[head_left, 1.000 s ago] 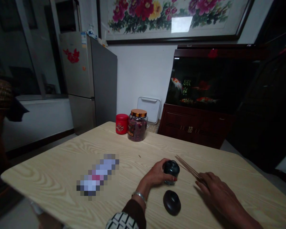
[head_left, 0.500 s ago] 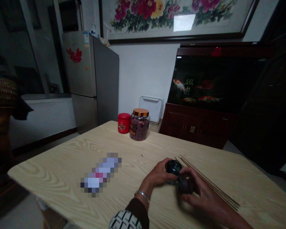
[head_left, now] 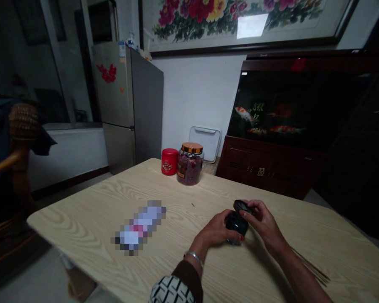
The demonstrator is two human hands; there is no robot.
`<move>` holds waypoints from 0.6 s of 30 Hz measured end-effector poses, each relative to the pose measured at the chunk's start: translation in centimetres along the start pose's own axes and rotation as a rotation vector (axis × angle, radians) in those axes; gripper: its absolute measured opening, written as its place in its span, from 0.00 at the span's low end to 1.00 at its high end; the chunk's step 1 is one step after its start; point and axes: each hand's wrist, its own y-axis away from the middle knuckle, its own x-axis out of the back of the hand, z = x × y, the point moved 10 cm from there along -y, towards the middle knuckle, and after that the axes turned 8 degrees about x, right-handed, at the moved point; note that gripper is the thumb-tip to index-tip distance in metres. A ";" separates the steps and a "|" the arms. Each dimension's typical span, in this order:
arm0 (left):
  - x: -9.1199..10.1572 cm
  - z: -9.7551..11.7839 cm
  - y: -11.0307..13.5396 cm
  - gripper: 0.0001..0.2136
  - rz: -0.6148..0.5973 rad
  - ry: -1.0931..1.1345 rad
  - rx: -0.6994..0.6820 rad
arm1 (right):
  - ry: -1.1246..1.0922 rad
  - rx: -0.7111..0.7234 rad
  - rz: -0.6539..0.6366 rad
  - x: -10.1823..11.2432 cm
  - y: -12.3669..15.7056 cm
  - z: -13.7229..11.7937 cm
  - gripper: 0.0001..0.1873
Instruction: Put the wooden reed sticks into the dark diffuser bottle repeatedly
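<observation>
Above the table (head_left: 91, 219), the lid (head_left: 240, 205) has risen near the jar (head_left: 235, 226).

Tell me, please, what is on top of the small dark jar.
Over the jar, the right hand holds a dark round lid; whether lid and jar touch is unclear. The lid hides part of the jar's top, and the left hand covers one side.

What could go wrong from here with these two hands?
The lid, tilted over the jar in the fingertips of the right hand, might slip or knock the jar's rim.
The left hand alone steadies the jar, so a hard push could shift it.
The thin sticks lie beside the right forearm, which might brush and scatter them.
</observation>
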 end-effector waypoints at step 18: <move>-0.4 0.6 0.1 0.35 -0.024 0.062 -0.044 | 0.538 0.053 -0.236 -0.4 0.6 -1.6 0.53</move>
